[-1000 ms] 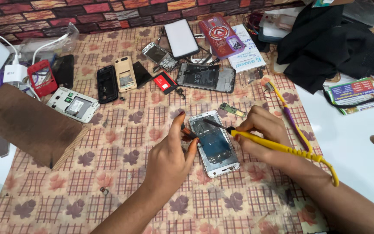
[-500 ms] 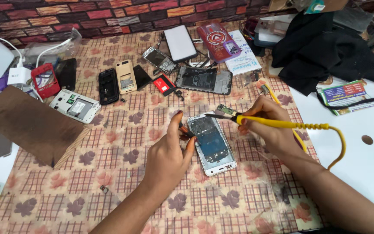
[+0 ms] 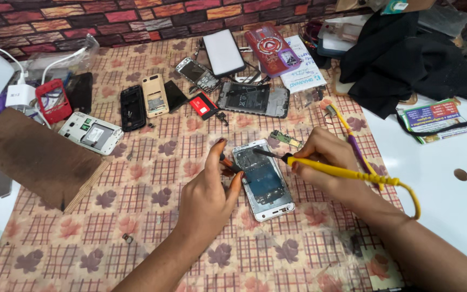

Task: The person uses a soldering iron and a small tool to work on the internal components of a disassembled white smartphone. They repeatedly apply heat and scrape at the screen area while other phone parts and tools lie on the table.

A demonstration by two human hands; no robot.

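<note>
Many phone parts litter checked tablecloth beside brick wall

Opened silver phone lying flat, yellow soldering iron tip touching it

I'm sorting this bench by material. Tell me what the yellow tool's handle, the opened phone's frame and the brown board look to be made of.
Yellow tool's handle: likely plastic, with a smooth even colour; the right hand grips it.
Opened phone's frame: silvery, with a light sheen; metal or painted plastic, unclear. The left hand steadies it.
Brown board: looks like plywood, matte, with a pale layered edge.
</note>
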